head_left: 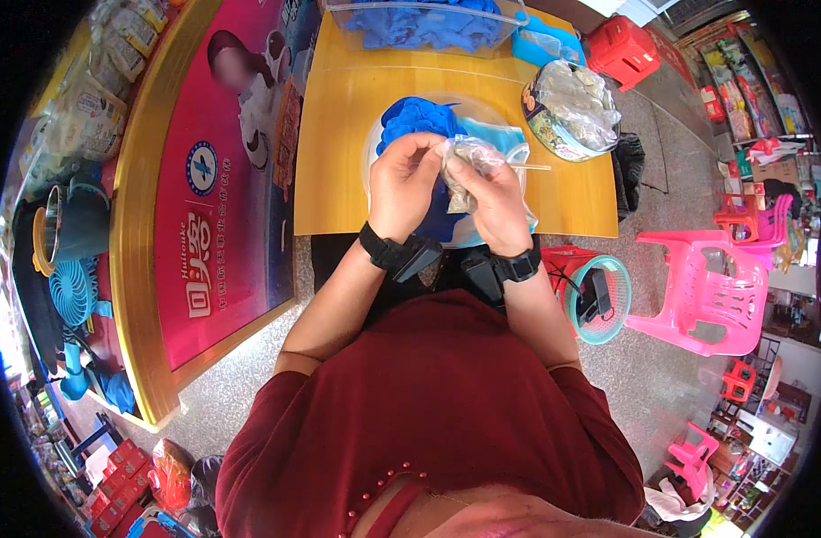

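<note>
My left hand (405,188) and my right hand (500,208) meet over the yellow table. Between them is a small crumpled clear plastic bag (471,154) with greyish contents that I cannot make out. The left fingertips pinch its left edge, while the right fingers are closed round it. A thin pale stick (531,167) juts out to the right beside the right hand; whether it is gripped cannot be seen. Below the hands lie a crumpled deep-blue soft pile (419,118) and a light-blue sheet (509,139), on a round pale tray (372,143).
A clear bin (428,45) of blue material and a light-blue container (547,41) stand at the back. To the right are a round tub (554,134) topped with plastic bags, a green basket (622,305) and a pink chair (697,287). A pink panel (213,197) stands left.
</note>
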Tool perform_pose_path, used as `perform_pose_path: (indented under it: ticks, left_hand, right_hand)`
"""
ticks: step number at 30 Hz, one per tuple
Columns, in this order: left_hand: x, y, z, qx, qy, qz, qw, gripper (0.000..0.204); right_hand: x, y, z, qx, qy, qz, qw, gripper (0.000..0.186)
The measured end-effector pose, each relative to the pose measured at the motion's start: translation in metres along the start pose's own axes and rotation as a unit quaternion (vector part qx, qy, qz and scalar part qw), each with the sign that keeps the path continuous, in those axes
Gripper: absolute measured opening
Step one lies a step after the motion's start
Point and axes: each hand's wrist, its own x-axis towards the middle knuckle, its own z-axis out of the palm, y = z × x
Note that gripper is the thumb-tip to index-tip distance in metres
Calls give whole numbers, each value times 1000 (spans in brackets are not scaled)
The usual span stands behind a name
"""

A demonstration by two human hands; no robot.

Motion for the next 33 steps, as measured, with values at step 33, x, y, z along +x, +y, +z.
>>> perform_pose_path:
  ticks: [33]
  left_hand:
    - [-2,4,-1,-60,-18,-24,998,9]
  right_hand:
    - [-6,1,2,-44,19,-59,997,16]
